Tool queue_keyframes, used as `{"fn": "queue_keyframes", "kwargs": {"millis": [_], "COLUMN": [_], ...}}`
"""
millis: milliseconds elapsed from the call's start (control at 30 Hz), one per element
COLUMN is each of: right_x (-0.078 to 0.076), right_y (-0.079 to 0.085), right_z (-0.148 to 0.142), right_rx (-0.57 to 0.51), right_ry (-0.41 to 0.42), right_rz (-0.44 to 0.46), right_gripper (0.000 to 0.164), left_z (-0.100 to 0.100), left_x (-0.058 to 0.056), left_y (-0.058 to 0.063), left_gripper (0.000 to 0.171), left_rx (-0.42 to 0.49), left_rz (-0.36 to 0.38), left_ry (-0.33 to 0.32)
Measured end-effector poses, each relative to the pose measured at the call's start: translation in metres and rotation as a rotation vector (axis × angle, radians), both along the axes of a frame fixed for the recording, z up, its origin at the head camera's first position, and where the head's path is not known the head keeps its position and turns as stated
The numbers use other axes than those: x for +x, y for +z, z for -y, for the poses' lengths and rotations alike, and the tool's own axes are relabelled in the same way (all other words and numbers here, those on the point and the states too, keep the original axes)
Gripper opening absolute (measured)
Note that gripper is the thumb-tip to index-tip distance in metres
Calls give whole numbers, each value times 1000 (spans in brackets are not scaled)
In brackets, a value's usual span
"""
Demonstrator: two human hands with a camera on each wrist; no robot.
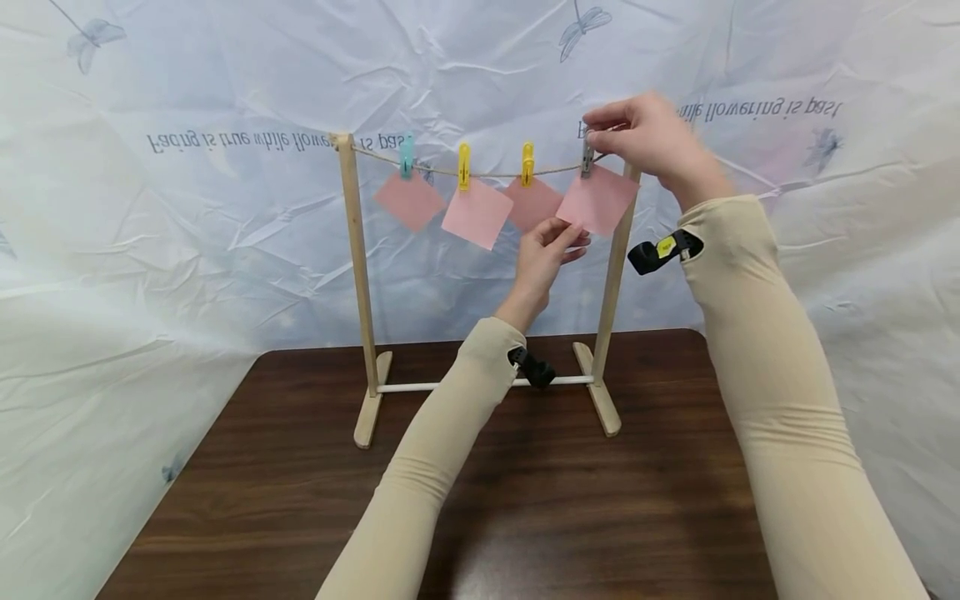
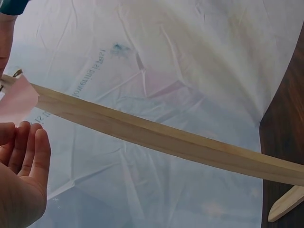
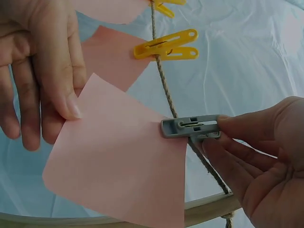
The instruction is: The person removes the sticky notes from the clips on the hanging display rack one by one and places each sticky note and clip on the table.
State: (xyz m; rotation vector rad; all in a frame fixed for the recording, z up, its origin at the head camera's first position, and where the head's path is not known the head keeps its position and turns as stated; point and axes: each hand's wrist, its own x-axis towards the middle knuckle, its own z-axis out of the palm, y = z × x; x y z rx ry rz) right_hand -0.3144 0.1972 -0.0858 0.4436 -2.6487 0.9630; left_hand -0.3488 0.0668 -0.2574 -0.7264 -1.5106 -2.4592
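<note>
My right hand [image 1: 654,143] pinches a grey clothespin [image 3: 187,126] between thumb and fingertips near the right end of a twine line [image 1: 489,175]. The pin's nose overlaps the twine and the top corner of a square pink paper [image 1: 600,200]. Below and to the left, my left hand [image 1: 542,260] pinches that paper's side corner. In the right wrist view its thumb [image 3: 72,105] lies on the front of the sheet, with the other fingers partly behind it. The left wrist view catches only an edge of the pink paper [image 2: 21,100] above the fingertips.
Three more pink papers hang left along the twine, under a teal clothespin [image 1: 407,157] and two yellow clothespins, the nearer one [image 1: 528,165] beside the grey pin. A wooden frame [image 1: 358,267] with a white crossbar stands on the dark table [image 1: 247,500], before a printed white sheet [image 1: 225,75].
</note>
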Motion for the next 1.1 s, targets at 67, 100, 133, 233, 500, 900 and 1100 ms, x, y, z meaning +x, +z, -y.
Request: {"fn": "queue_keyframes", "kwargs": {"millis": [67, 100, 133, 233, 500, 900, 1100], "right_x": [0, 0, 0, -1, 0, 6, 5], "right_y": [-2, -3, -4, -6, -7, -2, -5], "right_z": [2, 3, 4, 5, 4, 4, -4], "right_rx": [-20, -27, -37, -104, -286, -385, -430], "right_ry": [-18, -31, -42, -49, -8, 17, 49], "right_rz": [-25, -36, -47, -73, -155, -298, -281], "right_gripper": [44, 43, 41, 36, 27, 21, 20], "left_z": [0, 1, 1, 2, 6, 16, 20], "left_x": [0, 0, 0, 0, 0, 3, 7], "left_y": [0, -1, -1, -3, -11, -22, -24], "left_gripper": [8, 8, 8, 7, 8, 10, 10], "left_rx": [4, 4, 7, 13, 8, -52, -123], "left_rz": [9, 13, 19, 35, 55, 54, 38], "left_ry": [-8, -9, -10, -13, -32, -33, -46]}}
